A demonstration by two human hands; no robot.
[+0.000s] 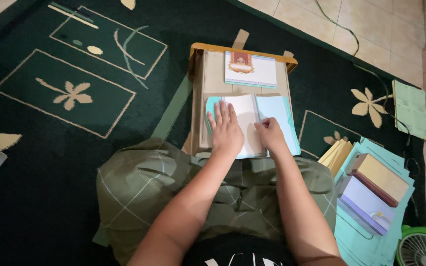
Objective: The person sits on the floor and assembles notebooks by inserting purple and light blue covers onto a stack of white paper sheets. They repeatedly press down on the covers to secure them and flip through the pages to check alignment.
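Floor: dark green carpet point(40, 197) with cream leaf and flower patterns, pale tiles point(371, 29) beyond its far edge.
Desk: small low brown cardboard-coloured desk point(208, 79) with a yellow rim stood on the carpet in front of the seated person's knees.
Booklet: open light-blue paper booklet point(277, 113) with a cream inner page lay on the near half of the desk.
Left hand: left hand point(225, 130) lay flat, fingers spread and extended, palm pressing on the cream page; it gripped nothing.
Right hand: right hand point(271, 134) had fingers curled, tips pinched at the fold between the cream page and the blue sheet; whether it gripped the paper, cannot tell.
Card: white printed card point(251, 70) with an ornate red-gold emblem lay on the far half of the desk, apart from the booklet.
Stack: pile of tan, maroon and lilac booklets point(375, 189) sat on teal sheets on the carpet to the person's right.
Fan: green-rimmed white fan point(425, 249) at the bottom right corner.
Cable: dark cable point(356, 44) ran across the tiles.
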